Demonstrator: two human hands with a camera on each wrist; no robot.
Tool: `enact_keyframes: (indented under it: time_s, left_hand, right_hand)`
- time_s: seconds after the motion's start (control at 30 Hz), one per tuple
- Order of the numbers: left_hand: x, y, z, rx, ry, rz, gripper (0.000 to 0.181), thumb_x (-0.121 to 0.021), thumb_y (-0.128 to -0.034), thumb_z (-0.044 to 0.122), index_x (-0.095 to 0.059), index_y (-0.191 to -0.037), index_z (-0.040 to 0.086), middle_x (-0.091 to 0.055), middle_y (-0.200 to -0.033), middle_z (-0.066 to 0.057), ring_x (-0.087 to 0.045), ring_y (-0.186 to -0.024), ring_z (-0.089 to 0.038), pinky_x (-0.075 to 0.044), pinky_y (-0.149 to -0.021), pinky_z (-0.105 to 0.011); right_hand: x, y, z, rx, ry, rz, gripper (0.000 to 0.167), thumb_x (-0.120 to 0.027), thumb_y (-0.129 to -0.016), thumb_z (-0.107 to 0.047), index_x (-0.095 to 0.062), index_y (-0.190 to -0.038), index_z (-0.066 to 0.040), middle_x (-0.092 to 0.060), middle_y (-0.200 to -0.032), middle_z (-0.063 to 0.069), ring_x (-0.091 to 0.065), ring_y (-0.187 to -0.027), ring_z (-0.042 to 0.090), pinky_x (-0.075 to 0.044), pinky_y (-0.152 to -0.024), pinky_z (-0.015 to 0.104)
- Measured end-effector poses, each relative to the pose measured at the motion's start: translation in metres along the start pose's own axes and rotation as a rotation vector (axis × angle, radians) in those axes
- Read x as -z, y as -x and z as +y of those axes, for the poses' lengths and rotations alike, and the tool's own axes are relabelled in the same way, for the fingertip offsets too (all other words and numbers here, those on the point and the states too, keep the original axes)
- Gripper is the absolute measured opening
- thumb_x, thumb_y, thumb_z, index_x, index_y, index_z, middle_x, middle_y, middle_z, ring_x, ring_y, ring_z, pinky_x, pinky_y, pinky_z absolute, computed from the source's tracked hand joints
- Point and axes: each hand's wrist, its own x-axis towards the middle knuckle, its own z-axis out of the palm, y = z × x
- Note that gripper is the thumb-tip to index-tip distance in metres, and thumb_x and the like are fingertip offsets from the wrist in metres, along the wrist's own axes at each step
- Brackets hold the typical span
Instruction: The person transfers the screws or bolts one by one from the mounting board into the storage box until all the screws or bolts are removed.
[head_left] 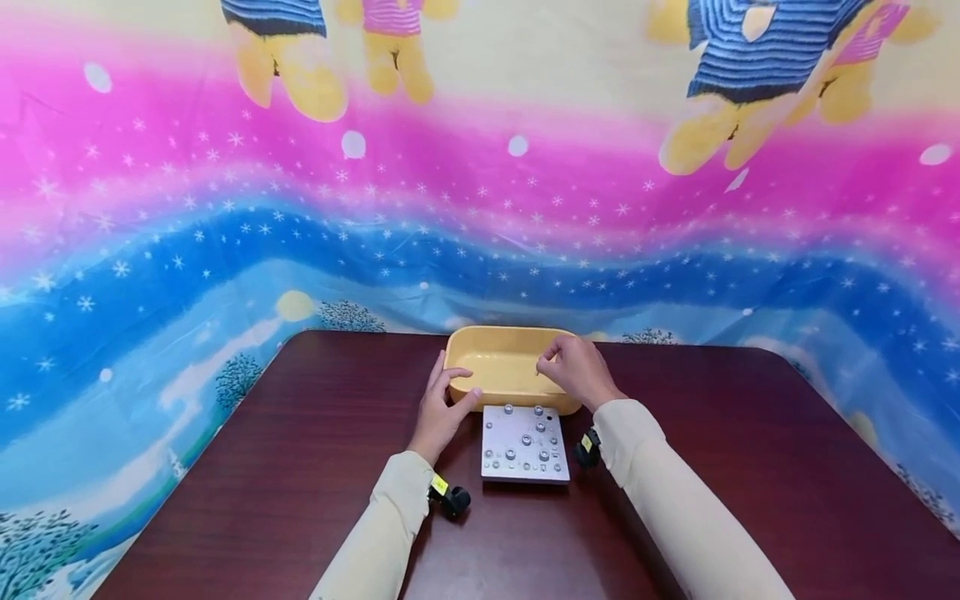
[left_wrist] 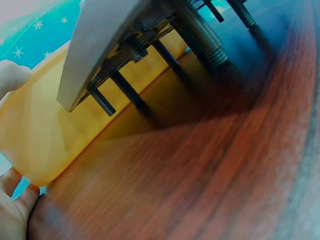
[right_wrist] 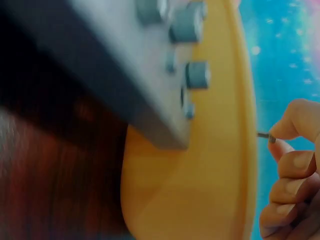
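A yellow plastic bin (head_left: 513, 400) stands near the table's far edge. My left hand (head_left: 442, 408) holds its near left corner, with curled fingers at the side and the thumb by the front rim. Over the bin, my right hand (head_left: 576, 367) pinches a small screw (right_wrist: 266, 136) between thumb and index finger; its other fingers are curled. In front of the bin is a square metal plate (head_left: 498, 442) with several socket-head bolts set in its top. The left wrist view shows threaded shanks (left_wrist: 125, 87) sticking out below the plate, above the tabletop.
The dark red wooden table (head_left: 337, 450) has rounded far corners. A printed cloth backdrop (head_left: 480, 192) hangs right behind it. Black wrist cameras (head_left: 453, 502) sit on both wrists, on either side of the plate.
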Motion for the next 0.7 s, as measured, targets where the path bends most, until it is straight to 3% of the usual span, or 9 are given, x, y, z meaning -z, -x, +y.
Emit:
enact_keyframes:
  time_s: [0.2,0.4,0.5,0.63,0.7]
  left_hand:
    - [-0.002,0.0,-0.001,-0.014,0.011,0.014,0.037,-0.074,-0.0844,0.031,-0.063,-0.115,0.013,-0.016,-0.16,0.004,-0.019,-0.144,-0.024,-0.03,-0.109,-0.047]
    - [-0.004,-0.002,-0.001,0.008,0.004,0.002,0.039,-0.073,-0.085,0.032,-0.063,-0.117,0.014,-0.016,-0.159,0.01,-0.017,-0.145,-0.018,-0.028,-0.111,-0.043]
    - [-0.003,-0.001,-0.001,0.025,0.002,-0.003,0.04,-0.073,-0.0851,0.033,-0.063,-0.119,0.014,-0.015,-0.158,0.013,-0.016,-0.145,-0.016,-0.027,-0.111,-0.042]
    - [-0.001,0.0,0.004,0.012,0.012,0.003,0.039,-0.073,-0.0854,0.03,-0.063,-0.118,0.011,-0.016,-0.159,0.007,-0.017,-0.145,-0.02,-0.027,-0.111,-0.045]
    - [0.0,0.001,0.004,0.008,0.016,0.002,0.04,-0.073,-0.0856,0.03,-0.063,-0.118,0.01,-0.015,-0.159,0.007,-0.018,-0.145,-0.021,-0.028,-0.111,-0.045]
  right_hand:
    - [-0.004,-0.015,0.009,0.012,-0.006,-0.075,0.009,-0.062,-0.084,-0.017,-0.069,-0.083,-0.012,-0.057,-0.063,0.003,-0.036,-0.046,0.014,-0.036,-0.049,0.029]
    - [-0.009,-0.019,0.015,-0.004,-0.027,-0.078,0.009,-0.062,-0.084,-0.017,-0.07,-0.084,-0.011,-0.062,-0.08,0.004,-0.041,-0.049,0.015,-0.04,-0.054,0.03]
    - [-0.01,-0.018,0.015,-0.022,-0.032,-0.077,0.012,-0.064,-0.086,-0.02,-0.07,-0.089,-0.01,-0.061,-0.076,0.004,-0.043,-0.05,0.015,-0.043,-0.058,0.031]
    - [-0.012,-0.017,0.015,-0.04,-0.032,-0.088,0.016,-0.065,-0.087,-0.023,-0.07,-0.093,-0.009,-0.055,-0.062,0.005,-0.041,-0.048,0.014,-0.044,-0.057,0.031]
    - [-0.012,-0.015,0.013,-0.043,-0.035,-0.089,0.018,-0.066,-0.087,-0.024,-0.071,-0.095,-0.008,-0.055,-0.062,0.005,-0.042,-0.05,0.015,-0.044,-0.057,0.031]
